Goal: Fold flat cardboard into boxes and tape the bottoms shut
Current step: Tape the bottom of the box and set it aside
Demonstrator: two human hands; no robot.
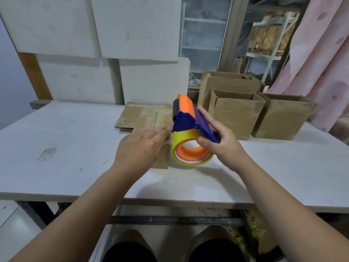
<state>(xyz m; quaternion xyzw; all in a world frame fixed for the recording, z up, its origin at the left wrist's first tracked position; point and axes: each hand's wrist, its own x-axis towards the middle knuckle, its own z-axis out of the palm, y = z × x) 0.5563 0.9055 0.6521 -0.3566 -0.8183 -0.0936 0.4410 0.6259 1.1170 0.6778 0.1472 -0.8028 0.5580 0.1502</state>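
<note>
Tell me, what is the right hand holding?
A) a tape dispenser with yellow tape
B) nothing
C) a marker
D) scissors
A: the right hand grips the blue and orange tape dispenser, which carries a yellow tape roll, while the left hand rests flat on the cardboard.

The tape dispenser [188, 118] in my right hand [224, 142] is smooth plastic, orange and blue, with a slight sheen. Its tape roll [184, 136] is glossy, yellowish and see-through. Under my left hand [139, 148] the cardboard [162, 160] is matt brown; the flat stack [139, 116] behind it shows rough corrugated edges. The worktop [66, 138] is matt white, scuffed in places. The curtain [321, 63] is matt pink cloth.
</note>
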